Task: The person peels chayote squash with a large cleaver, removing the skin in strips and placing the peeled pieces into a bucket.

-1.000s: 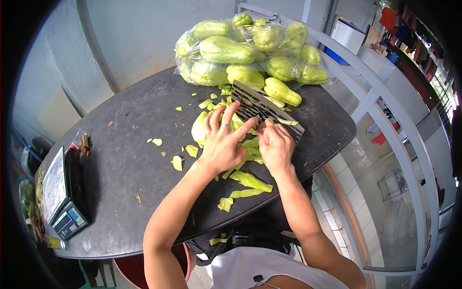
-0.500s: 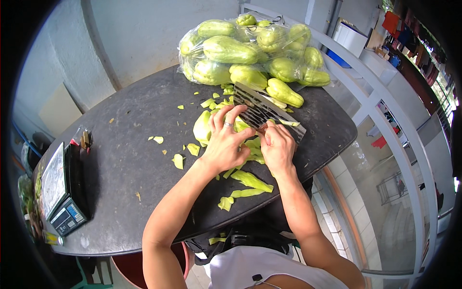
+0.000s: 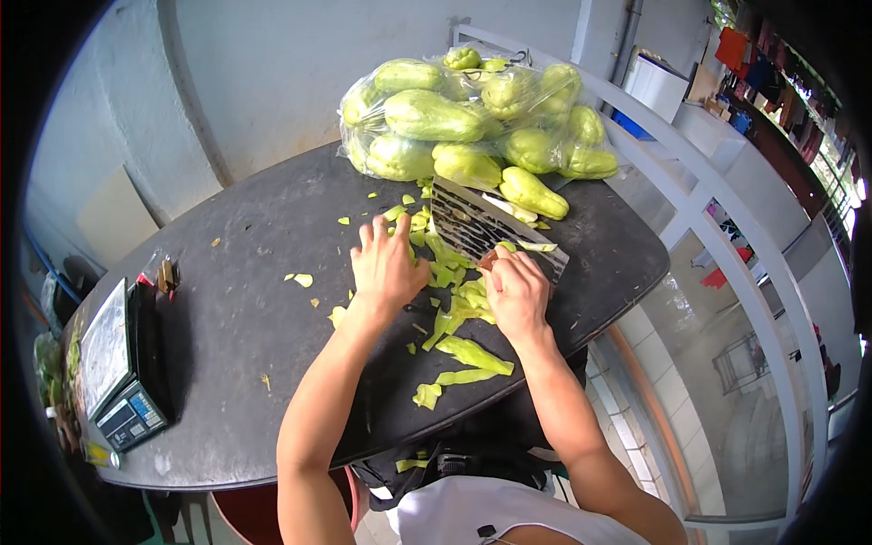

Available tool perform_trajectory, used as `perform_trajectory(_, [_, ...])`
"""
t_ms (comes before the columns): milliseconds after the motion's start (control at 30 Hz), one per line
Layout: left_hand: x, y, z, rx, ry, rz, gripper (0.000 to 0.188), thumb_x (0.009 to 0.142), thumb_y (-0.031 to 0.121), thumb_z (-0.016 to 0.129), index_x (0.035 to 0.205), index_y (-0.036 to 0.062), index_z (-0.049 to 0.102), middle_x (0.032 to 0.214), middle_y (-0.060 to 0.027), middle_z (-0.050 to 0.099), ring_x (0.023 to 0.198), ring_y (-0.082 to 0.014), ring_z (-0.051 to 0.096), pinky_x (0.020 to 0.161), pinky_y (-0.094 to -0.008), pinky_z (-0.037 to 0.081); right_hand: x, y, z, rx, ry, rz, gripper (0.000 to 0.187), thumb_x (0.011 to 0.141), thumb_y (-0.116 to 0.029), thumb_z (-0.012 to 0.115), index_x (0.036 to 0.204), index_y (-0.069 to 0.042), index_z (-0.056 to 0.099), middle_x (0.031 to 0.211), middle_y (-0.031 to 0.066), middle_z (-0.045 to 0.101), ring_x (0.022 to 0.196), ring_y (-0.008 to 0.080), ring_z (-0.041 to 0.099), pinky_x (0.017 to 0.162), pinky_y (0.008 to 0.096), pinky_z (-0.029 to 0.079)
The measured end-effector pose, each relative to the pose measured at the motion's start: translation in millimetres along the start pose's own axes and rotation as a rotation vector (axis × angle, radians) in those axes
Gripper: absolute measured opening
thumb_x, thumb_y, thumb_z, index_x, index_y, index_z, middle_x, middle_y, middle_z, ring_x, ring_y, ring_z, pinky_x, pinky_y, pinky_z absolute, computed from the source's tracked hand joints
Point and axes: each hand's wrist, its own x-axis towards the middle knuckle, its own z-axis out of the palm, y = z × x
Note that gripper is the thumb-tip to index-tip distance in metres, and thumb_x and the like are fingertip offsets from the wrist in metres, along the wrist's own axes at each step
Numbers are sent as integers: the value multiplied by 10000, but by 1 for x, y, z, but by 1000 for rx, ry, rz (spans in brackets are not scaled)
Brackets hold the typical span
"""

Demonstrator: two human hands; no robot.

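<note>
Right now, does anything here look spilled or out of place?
Yes. One green strip lies off the table, on dark material at waist level, so it looks stray. Loose peelings also litter the tabletop untidily, some near the front edge.

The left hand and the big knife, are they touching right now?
Apart. The head view shows a gap between the left hand and the blade of the knife, with green peelings visible in it.

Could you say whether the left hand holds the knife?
No, the right hand grips the knife, while the left hand is apart from it.
</note>
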Motion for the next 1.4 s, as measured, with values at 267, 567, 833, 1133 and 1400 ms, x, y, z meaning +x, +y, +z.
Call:
perform_trajectory(267, [-7, 53, -19, -49, 239, 735, 656, 753, 29, 634, 1341, 319, 600, 1527, -99, 388, 1298, -367, 435, 1052, -552, 370, -5, -3, 8, -136, -85, -178, 159, 708, -39, 660, 856, 6, 699, 903, 144, 695, 879, 325, 660, 825, 439, 512])
perform_trajectory(567, [8, 63, -21, 338, 47, 799, 651, 875, 210, 627, 1478, 384, 453, 1645, -46, 233, 1463, -318, 316, 1169, -606, 241, -6, -11, 11, -132, -141, -184, 165, 706, -39, 659, 849, -14, 738, 934, 130, 706, 968, 289, 662, 889, 434, 498])
perform_trajectory(833, [-6, 20, -28, 395, 56, 613, 819, 783, 124, 704, 1501, 401, 424, 1652, -50, 227, 1463, -320, 312, 1148, -604, 251, -7, -2, 5, -156, -163, -169, 102, 763, -71, 644, 847, -26, 678, 1031, 114, 697, 914, 246, 630, 792, 390, 482])
perform_trajectory(1133, [-25, 10, -24, 237, 37, 568, 852, 739, 17, 645, 1478, 398, 455, 1639, -71, 235, 1465, -352, 286, 1130, -640, 248, -8, -3, 7, -157, -189, -116, 97, 766, -57, 640, 853, -23, 667, 1065, 123, 707, 920, 254, 632, 815, 397, 481])
perform_trajectory(1400, [7, -11, -29, 341, -44, 279, 939, 719, 147, 693, 1562, 330, 320, 1633, -158, 208, 1467, -418, 231, 1095, -646, 284, -7, -2, 5, -155, -163, -79, 124, 766, -31, 661, 887, -35, 688, 1076, 121, 715, 944, 268, 639, 829, 402, 490])
